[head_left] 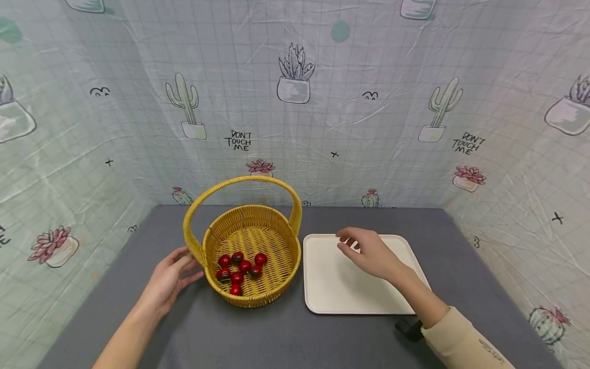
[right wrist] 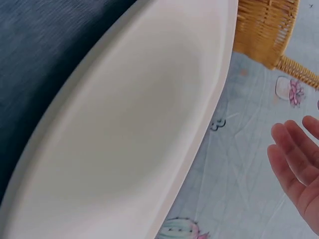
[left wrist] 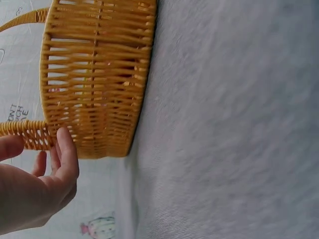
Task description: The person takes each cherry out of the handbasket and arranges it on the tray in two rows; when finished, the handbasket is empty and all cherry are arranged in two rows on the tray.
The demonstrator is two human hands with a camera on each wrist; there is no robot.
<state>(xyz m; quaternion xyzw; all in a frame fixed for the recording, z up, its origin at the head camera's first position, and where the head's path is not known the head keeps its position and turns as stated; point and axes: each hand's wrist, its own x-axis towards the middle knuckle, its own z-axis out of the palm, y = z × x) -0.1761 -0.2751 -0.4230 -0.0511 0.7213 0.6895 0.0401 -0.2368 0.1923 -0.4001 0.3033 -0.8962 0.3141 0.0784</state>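
Note:
A yellow woven basket [head_left: 285, 287] with a tall arched handle [head_left: 239, 180] stands left of centre. Several shiny dark-red cherries [head_left: 245, 266] lie on its floor, mostly toward the front left. My left hand [head_left: 170, 277] is at the basket's left side, its fingertips right at the wall below the handle's base. In the left wrist view, those fingers [left wrist: 68, 154] are loosely bent beside the wicker. A white rectangular tray [head_left: 322, 292] lies to the right of the basket. Above it hovers my right hand [head_left: 369, 251], fingers relaxed and holding nothing.
Grey cloth [head_left: 258, 338] covers the table. A patterned curtain [head_left: 341, 123] with cactus drawings hangs behind and along both sides. Under the right forearm there is a small black object [head_left: 409, 329], near the tray's front right corner.

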